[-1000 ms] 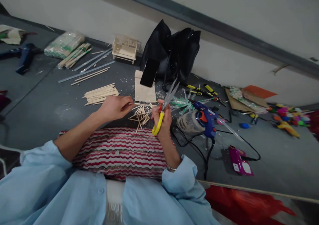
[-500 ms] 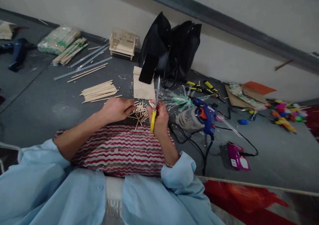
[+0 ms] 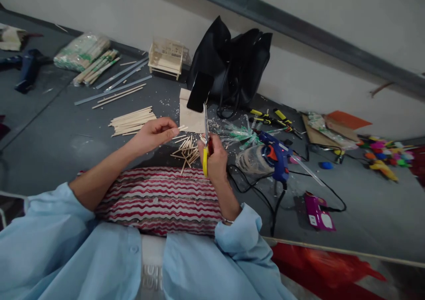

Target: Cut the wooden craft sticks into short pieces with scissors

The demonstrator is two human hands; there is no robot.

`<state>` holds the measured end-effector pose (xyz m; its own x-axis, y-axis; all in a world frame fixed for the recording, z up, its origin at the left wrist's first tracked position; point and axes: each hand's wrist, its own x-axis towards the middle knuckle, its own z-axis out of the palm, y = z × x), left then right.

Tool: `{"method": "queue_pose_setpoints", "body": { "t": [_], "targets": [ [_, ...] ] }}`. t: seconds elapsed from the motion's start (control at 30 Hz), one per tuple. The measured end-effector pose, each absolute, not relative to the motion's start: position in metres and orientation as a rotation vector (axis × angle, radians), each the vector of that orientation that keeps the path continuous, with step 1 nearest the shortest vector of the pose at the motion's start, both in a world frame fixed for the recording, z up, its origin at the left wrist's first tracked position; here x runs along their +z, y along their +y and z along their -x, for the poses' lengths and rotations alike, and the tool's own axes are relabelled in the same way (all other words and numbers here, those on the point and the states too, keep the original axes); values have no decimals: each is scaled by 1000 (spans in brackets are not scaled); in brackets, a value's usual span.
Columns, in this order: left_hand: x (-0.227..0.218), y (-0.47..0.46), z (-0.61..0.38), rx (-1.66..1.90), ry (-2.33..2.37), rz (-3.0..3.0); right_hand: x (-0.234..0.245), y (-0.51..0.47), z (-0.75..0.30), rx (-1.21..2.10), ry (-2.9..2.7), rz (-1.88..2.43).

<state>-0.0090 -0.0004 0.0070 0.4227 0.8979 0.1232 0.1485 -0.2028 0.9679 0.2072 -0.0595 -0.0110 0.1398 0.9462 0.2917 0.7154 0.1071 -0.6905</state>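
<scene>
My right hand (image 3: 216,157) grips yellow-handled scissors (image 3: 206,140), blades closed and pointing up and away. My left hand (image 3: 153,135) pinches a thin wooden stick (image 3: 178,136) that reaches toward the scissors' blades. Below and between the hands lies a small heap of cut stick pieces (image 3: 187,151) on the grey floor. Both forearms come out of light blue sleeves over a red-and-white striped cloth (image 3: 159,200).
A bundle of long sticks (image 3: 132,121) lies left of the hands. A blue glue gun (image 3: 277,157) with its cable sits at the right, a tape roll (image 3: 251,160) beside it. A black bag (image 3: 232,67), a phone (image 3: 199,92), a small stick-built model (image 3: 166,57) and pliers (image 3: 270,119) lie behind.
The scissors' blades have swung from tilted right to upright. My left hand has lifted slightly, with the stick in its fingers, away from the heap.
</scene>
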Motion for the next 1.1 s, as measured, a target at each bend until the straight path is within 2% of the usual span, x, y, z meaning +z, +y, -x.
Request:
{"method": "queue_pose_setpoints", "body": {
  "t": [0.23, 1.1],
  "targets": [
    [12, -5, 5, 889, 758, -1245, -12, -63, -200, 489, -1721, 1537],
    [12, 1, 16, 756, 685, -1476, -11, -67, -203, 312, -2023, 1381]
  ]
}}
